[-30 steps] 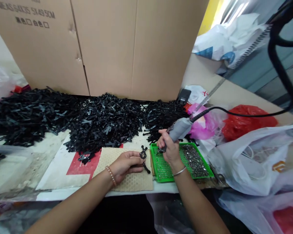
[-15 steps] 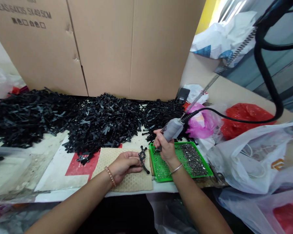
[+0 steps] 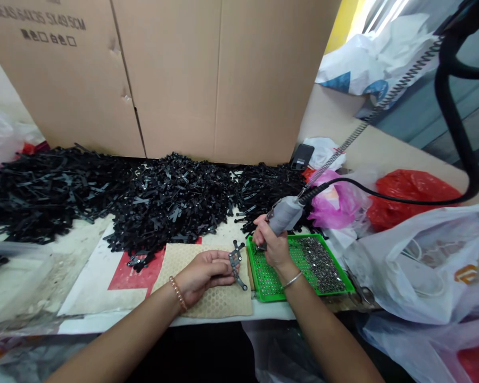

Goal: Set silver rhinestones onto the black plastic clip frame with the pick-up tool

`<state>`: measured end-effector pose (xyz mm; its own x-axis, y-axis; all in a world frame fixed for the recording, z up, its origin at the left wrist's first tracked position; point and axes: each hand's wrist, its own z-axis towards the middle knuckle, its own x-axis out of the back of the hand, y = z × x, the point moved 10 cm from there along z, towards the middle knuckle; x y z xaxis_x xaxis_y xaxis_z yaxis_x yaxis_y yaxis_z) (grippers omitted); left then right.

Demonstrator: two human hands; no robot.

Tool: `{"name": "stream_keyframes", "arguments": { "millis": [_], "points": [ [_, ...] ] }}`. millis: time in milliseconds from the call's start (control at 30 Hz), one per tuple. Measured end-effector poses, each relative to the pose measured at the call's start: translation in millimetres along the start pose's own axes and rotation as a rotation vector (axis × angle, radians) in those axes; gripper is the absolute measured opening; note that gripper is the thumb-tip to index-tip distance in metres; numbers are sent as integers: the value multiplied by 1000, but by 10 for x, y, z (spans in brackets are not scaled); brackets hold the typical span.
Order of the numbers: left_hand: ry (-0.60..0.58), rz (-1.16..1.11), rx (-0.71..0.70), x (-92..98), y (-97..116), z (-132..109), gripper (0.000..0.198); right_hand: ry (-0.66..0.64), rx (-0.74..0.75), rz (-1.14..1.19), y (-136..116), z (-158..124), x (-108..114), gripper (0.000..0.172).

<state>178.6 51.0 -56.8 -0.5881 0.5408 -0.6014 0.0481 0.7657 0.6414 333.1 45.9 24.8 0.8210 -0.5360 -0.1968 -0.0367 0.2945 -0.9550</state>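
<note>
Black crossed metal part (image 3: 236,263) — left hand (image 3: 203,274) pinching it | right hand (image 3: 272,246) gripping grey driver (image 3: 282,217)

tray (image 3: 263,276): green plastic | mat (image 3: 215,298): rough tan | screws (image 3: 323,263): shiny metal

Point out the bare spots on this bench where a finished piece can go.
Free: the white and red sheet left of the left hand, below the black parts pile; also the beige mat near its front edge. Crowded: the green tray under the right hand, and the plastic bags to the right.
</note>
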Motion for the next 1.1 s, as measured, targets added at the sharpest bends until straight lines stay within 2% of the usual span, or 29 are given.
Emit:
{"name": "stream_keyframes", "arguments": {
  "millis": [233,433,633,733,867,1100],
  "points": [
    [45,-10,2,42,-13,22,26,35,21,-5,-39,-23,5,25],
    [66,-17,0,46,-24,20,25,111,23,134,-303,-32,61,26],
    [74,-12,0,50,-27,22,25,66,17,285,-563,-140,-135,25],
    [71,-2,-3,53,-24,21,26,27,-2,319,-526,-206,-324,24],
    [45,14,-15,36,-14,18,28,-10,-71,294,-329,-243,-505,28],
    [48,10,-19,43,-18,32,28,-2,-98,284,-219,-238,-530,31]
  ]
}}
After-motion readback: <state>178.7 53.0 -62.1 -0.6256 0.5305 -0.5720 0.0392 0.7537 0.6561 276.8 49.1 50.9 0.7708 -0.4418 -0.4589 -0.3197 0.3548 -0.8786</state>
